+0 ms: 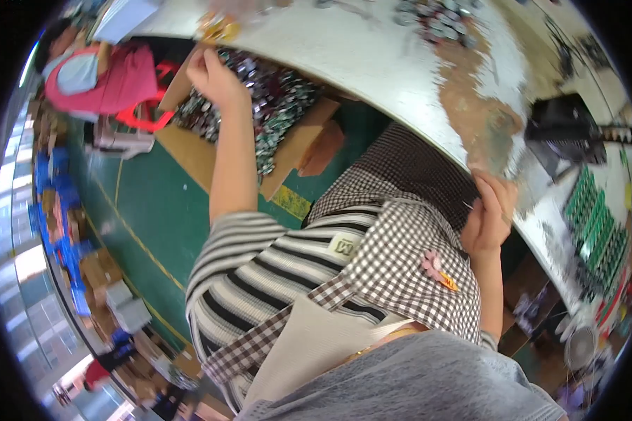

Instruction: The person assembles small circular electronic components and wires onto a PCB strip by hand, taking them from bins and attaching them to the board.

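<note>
My left hand (pixel 221 78) is stretched out over an open cardboard box (pixel 187 160), beside the edge of the white worktable (pixel 379 67). Its fingers are curled together; whatever they may pinch is hidden. Many small shiny metal parts (pixel 282 116), silver, green and dark red, fill the box. At the table's near edge is my right hand (pixel 490 214), with bent fingers close together. A thin pale sliver shows beside these fingers, too small to name. Next to this hand lies a brown worn patch (pixel 481 123) on the tabletop.
Small round parts (pixel 439 19) are heaped at the table's far side. Rows of green pieces (pixel 597 228) stand at right, near a black device (pixel 565 130). Yellow pieces (pixel 219 28) lie beyond my left hand. A person in pink (pixel 112 81) sits far left, near a red stool (pixel 144 116).
</note>
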Action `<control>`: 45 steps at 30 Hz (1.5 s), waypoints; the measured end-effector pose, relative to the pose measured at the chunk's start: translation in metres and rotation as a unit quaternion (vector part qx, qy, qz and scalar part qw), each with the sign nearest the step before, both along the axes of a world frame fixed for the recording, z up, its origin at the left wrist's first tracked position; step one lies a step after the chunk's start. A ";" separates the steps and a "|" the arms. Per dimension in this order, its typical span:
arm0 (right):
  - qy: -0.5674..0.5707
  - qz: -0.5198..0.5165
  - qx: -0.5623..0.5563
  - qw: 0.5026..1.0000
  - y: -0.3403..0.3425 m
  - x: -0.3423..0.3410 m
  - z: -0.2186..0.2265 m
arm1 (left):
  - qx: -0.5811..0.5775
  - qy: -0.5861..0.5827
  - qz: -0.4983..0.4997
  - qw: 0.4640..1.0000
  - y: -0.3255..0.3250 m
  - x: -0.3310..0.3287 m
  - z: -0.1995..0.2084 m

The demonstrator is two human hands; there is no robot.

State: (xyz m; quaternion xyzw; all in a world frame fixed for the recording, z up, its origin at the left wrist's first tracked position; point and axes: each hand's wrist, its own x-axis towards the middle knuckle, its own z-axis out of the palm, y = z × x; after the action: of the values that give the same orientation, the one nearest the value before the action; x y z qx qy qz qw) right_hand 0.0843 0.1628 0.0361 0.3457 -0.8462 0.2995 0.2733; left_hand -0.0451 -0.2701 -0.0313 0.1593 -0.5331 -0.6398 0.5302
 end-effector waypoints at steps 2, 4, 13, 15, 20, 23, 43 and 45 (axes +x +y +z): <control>-0.002 -0.033 0.029 0.999 0.008 0.004 0.004 | -0.101 0.002 -0.186 0.977 0.104 0.049 0.056; 0.002 -0.030 0.010 0.999 0.010 0.003 0.006 | -0.201 -0.107 -0.458 0.859 0.172 0.093 0.071; 0.051 -0.149 -0.007 0.987 0.049 0.032 0.017 | -0.112 -0.297 -0.789 0.526 0.299 0.096 0.093; 0.041 -0.164 0.020 0.985 0.077 0.037 0.021 | -0.062 -0.347 -0.816 0.459 0.314 0.089 0.097; 0.166 -0.444 -0.008 0.881 0.170 0.034 0.017 | -0.077 -0.343 -0.827 0.439 0.331 0.084 0.096; 0.080 -0.552 0.060 0.828 0.197 0.032 0.025 | -0.133 -0.339 -0.823 0.436 0.337 0.085 0.105; -0.104 -0.202 -0.302 0.926 0.089 0.050 0.015 | 0.052 -0.411 -0.801 0.432 0.370 0.084 0.117; -0.139 -0.120 -0.286 0.941 0.088 0.045 0.021 | 0.011 -0.407 -0.817 0.409 0.363 0.082 0.114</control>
State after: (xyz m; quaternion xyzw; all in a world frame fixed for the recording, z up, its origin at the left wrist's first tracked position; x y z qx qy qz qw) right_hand 0.1296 0.2512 0.0575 0.1037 -0.7899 0.5388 0.2738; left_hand 0.0371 0.0925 0.0825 -0.1044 -0.5570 -0.6357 -0.5241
